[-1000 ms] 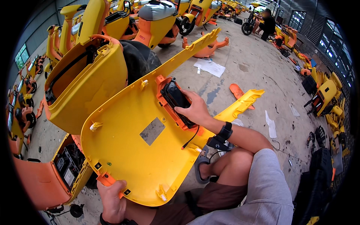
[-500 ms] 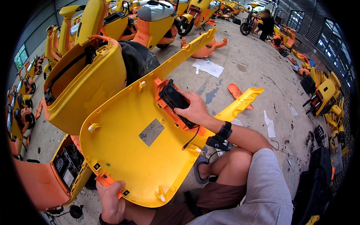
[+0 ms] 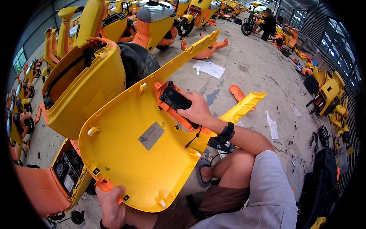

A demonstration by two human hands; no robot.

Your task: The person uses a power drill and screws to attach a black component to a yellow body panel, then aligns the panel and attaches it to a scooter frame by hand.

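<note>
I hold a large yellow scooter body panel (image 3: 133, 152) tilted up in front of me, its inner side facing me. My left hand (image 3: 110, 204) grips its lower edge near an orange tab. My right hand (image 3: 196, 110) is closed around a black module (image 3: 174, 99) set in an orange bracket (image 3: 167, 108) on the panel's upper part. A thin black cable (image 3: 191, 139) hangs from the module. A grey patch (image 3: 151, 135) sits in the panel's middle. A black band is on my right wrist.
A partly stripped yellow and orange scooter (image 3: 76, 87) stands at left, its black tyre (image 3: 135, 63) behind the panel. Loose yellow and orange parts, paper sheets (image 3: 209, 68) and black crates (image 3: 324, 168) lie on the concrete floor. More scooters line the back; a person (image 3: 267, 23) sits far off.
The panel has tipped slightly down and toward me, with both hands keeping their grips. Little else differs.
</note>
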